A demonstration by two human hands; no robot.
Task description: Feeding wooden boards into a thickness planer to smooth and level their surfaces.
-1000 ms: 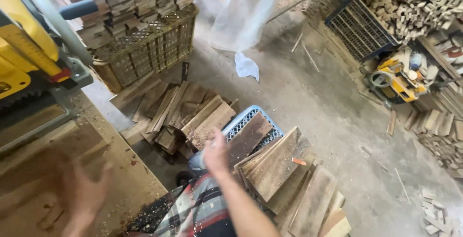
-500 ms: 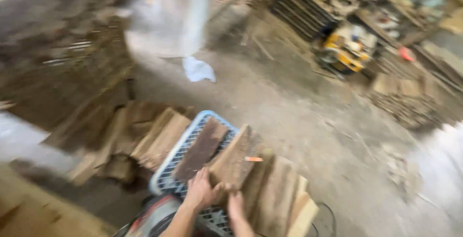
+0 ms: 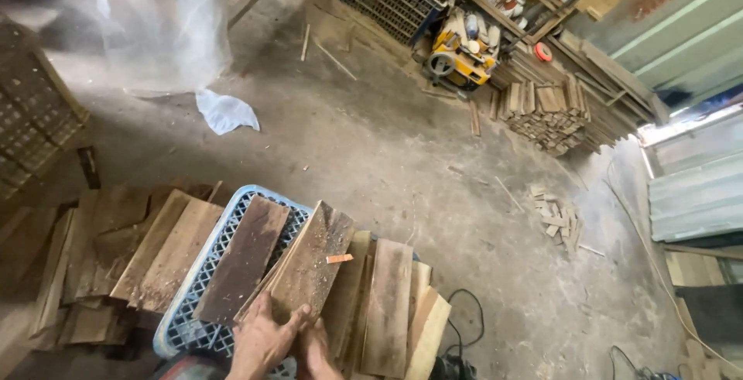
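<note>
My left hand [image 3: 261,343] and my right hand [image 3: 316,349] are together at the bottom of the view, both gripping the near end of a rough brown wooden plank [image 3: 308,268]. The plank is tilted up out of a blue plastic crate [image 3: 195,302] with a lattice wall. A darker plank [image 3: 244,260] lies in the crate just left of it. More planks [image 3: 391,306] lean to the right of my hands, overhanging the crate.
A heap of loose boards [image 3: 116,256] lies on the floor left of the crate. A white cloth [image 3: 224,111] lies on the concrete floor. Far right are stacked short boards [image 3: 551,113], a yellow power tool [image 3: 458,59] and a black cable [image 3: 464,310].
The view has swung right, away from the yellow machine and workbench. My left hand came off the bench and joined my right hand on the plank in the crate.
</note>
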